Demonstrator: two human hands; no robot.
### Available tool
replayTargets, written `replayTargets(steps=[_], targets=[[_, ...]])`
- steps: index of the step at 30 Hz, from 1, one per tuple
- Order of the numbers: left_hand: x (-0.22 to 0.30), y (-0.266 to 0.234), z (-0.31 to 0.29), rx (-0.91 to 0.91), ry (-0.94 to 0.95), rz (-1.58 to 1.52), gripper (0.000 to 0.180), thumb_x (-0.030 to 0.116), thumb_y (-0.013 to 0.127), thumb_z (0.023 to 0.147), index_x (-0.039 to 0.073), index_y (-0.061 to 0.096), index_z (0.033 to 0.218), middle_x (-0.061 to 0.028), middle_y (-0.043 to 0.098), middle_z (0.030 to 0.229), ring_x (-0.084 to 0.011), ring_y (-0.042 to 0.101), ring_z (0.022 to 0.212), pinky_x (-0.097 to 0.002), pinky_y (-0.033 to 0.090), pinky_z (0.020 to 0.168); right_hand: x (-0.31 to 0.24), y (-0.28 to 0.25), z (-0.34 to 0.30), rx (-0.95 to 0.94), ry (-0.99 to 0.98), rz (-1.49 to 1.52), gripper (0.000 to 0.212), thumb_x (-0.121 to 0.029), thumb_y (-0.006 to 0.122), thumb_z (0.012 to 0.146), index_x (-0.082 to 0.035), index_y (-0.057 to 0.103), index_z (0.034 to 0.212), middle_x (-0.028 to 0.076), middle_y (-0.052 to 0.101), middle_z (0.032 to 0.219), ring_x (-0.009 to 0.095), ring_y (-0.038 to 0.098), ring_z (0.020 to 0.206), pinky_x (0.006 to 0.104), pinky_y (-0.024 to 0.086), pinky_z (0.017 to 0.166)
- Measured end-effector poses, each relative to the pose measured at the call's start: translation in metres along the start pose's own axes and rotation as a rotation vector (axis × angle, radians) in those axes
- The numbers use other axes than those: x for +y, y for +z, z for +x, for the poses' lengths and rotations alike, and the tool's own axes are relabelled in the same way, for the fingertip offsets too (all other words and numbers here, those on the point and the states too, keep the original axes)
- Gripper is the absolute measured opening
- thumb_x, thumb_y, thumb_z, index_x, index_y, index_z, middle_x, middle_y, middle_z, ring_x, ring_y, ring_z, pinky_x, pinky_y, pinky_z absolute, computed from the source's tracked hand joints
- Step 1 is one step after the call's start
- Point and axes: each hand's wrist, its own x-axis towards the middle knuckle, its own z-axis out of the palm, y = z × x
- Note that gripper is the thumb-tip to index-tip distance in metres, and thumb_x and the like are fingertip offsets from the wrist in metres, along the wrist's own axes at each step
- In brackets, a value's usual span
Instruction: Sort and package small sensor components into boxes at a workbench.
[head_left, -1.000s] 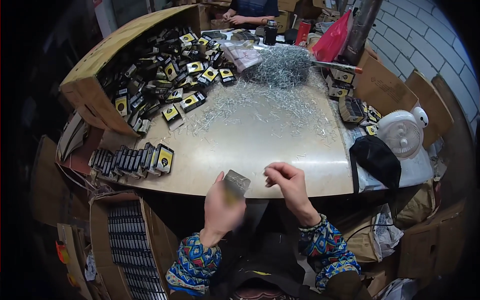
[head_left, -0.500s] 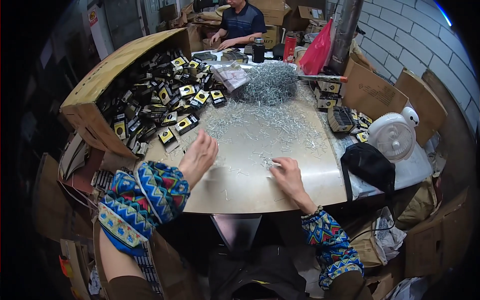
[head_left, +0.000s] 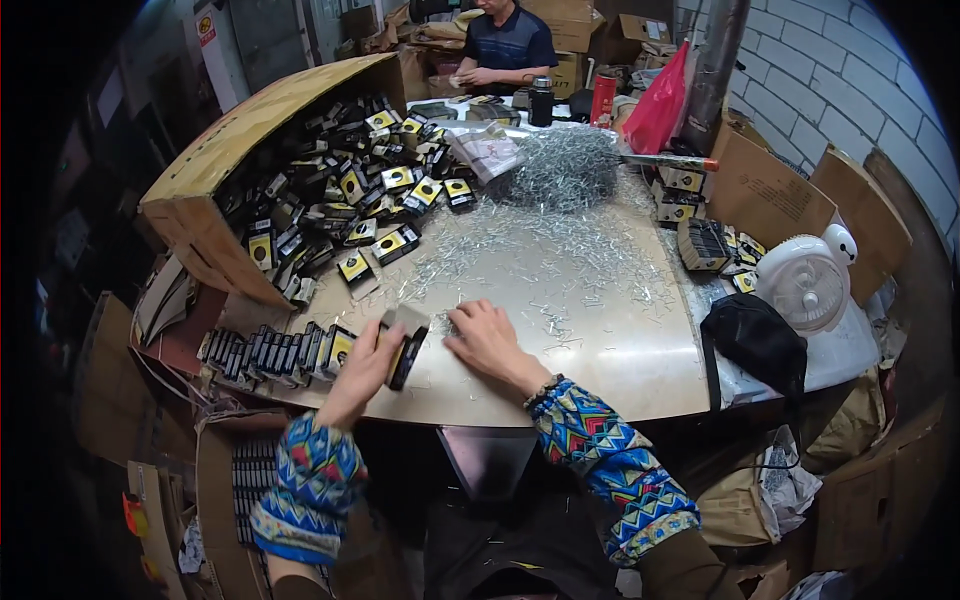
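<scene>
My left hand (head_left: 362,372) grips a small black box (head_left: 407,358) and holds it tilted just above the tabletop; its upper end is pale and blurred. Close to its right, my right hand (head_left: 492,345) is low over the metal table (head_left: 600,375), fingers curled and fingertips toward the box. Shiny bits show at those fingertips, but what they pinch is hidden. Loose small metal pins (head_left: 545,245) are scattered over the table, with a tangled heap of pins (head_left: 565,165) behind. Beside my left hand stands a row of black-and-yellow boxes (head_left: 275,352).
A tipped carton (head_left: 195,225) spills many small boxes at the left. A white fan (head_left: 800,285) and a black cloth bag (head_left: 755,335) sit at the right. Stacked boxes (head_left: 703,245) stand by the right edge. Across the table a person (head_left: 508,45) handles something small.
My left hand has moved down and left and now holds a small black box. My right hand has moved left toward it. The view has shifted slightly, and the row of boxes is now uncovered.
</scene>
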Motion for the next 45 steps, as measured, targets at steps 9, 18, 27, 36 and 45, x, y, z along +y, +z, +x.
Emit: replayTargets(steps=[9, 18, 27, 36, 45], targets=[[-0.089, 0.015, -0.163, 0.008, -0.608, -0.819, 0.022, 0.017, 0.05, 0.099, 0.009, 0.05, 0.119, -0.0067, 0.061, 0.112, -0.0195, 0.065, 0.098, -0.0442, 0.061, 0.07, 0.057, -0.066, 0.004, 0.159, 0.275, 0.605, 0.022, -0.016, 0.071, 0.086, -0.002, 0.07, 0.103, 0.005, 0.07, 0.093, 0.013, 0.064, 0.085, 0.0279, 0.05, 0.071], [-0.145, 0.124, -0.201, -0.105, -0.683, -0.593, 0.025, 0.007, 0.068, 0.086, 0.003, 0.059, 0.11, -0.0054, 0.065, 0.097, -0.0114, 0.061, 0.084, -0.0247, 0.049, 0.071, 0.034, -0.087, 0.001, 0.287, 0.124, 0.364, 0.021, -0.015, 0.069, 0.089, -0.003, 0.072, 0.106, 0.006, 0.073, 0.09, 0.009, 0.063, 0.072, 0.023, 0.05, 0.067], [-0.136, 0.144, -0.204, 0.071, -0.799, -0.867, 0.018, 0.006, 0.063, 0.089, 0.006, 0.055, 0.105, -0.0041, 0.065, 0.096, -0.0142, 0.065, 0.085, -0.0288, 0.055, 0.071, 0.032, -0.063, -0.031, 0.198, 0.035, 0.047, 0.021, -0.013, 0.068, 0.087, -0.002, 0.069, 0.104, 0.013, 0.069, 0.107, 0.025, 0.065, 0.095, 0.033, 0.052, 0.083], [-0.136, 0.146, -0.205, 0.085, -0.827, -0.916, 0.018, 0.007, 0.062, 0.088, 0.006, 0.056, 0.104, -0.0033, 0.062, 0.093, -0.0145, 0.063, 0.084, -0.0298, 0.055, 0.068, 0.034, -0.07, -0.062, 0.139, 0.042, 0.157, 0.014, -0.009, 0.071, 0.083, -0.003, 0.068, 0.095, 0.013, 0.067, 0.108, 0.027, 0.061, 0.1, 0.0343, 0.051, 0.08], [-0.133, 0.146, -0.202, 0.109, -0.841, -0.889, 0.019, 0.01, 0.064, 0.086, 0.009, 0.056, 0.103, -0.0029, 0.062, 0.092, -0.0161, 0.064, 0.085, -0.0362, 0.056, 0.069, 0.046, -0.057, -0.043, -0.127, -0.087, 0.078, 0.036, -0.028, 0.061, 0.094, -0.009, 0.063, 0.124, 0.022, 0.047, 0.142, 0.04, 0.039, 0.135, 0.049, 0.031, 0.111]])
